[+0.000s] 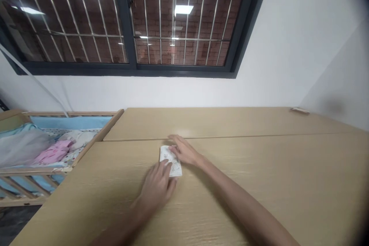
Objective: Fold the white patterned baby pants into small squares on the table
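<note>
A small white folded paper (174,167) with faint printed drawings or marks lies flat on the wooden tabletop (259,184). My left hand (157,182) rests at its lower left, fingertips on the paper and thumb pointing along its bottom edge. From the right, my right hand (184,152) reaches over the upper part; its thumb touches the paper while the other fingers stretch out past the top right corner. Both hands have their fingers apart, and neither lifts the paper. Parts of the paper are covered by the fingers.
To the left stands a wooden crib (99,136) with blue lining, a pink cloth (54,153) and pale bedding. A seam crosses the tabletop beyond my hands. At the far right back lies a small flat object (300,110). A barred window (184,70) is in the white wall.
</note>
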`<state>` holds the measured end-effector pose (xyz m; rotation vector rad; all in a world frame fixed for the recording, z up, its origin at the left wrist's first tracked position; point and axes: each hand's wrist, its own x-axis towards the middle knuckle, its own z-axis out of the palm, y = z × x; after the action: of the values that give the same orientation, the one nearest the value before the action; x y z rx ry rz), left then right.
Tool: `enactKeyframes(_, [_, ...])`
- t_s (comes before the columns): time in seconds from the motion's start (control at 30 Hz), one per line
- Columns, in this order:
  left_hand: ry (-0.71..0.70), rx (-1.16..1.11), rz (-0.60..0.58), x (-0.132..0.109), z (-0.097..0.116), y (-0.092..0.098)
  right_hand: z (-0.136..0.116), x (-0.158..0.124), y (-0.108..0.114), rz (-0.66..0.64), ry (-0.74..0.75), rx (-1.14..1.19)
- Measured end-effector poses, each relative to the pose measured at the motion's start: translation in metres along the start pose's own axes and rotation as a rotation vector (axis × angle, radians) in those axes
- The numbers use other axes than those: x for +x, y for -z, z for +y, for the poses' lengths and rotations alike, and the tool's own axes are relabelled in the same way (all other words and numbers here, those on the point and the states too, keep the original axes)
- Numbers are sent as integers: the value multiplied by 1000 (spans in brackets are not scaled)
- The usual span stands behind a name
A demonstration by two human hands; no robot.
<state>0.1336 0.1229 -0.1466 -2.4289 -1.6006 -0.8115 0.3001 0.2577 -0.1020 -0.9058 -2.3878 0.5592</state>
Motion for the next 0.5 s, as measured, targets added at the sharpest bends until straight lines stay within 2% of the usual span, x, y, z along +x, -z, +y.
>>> enactKeyframes(0.07, [-86,-12,1,-8,13,-7,-22,-8,6,-153,103,-35])
enactKeyframes(0.13, [-106,11,-42,-15,22,-12,-40,-18,5,-324,184,-13])
enactKeyframes(0.2, [-105,29,-85,-18,26,-14,-48,-26,0,-453,240,28])
enactKeyframes(0.3, [-108,40,-98,-18,26,-14,-39,-31,-7,-552,226,48])
enactKeyframes(0.5, [-123,39,-61,-16,20,-18,7,-12,-2,-512,171,-37])
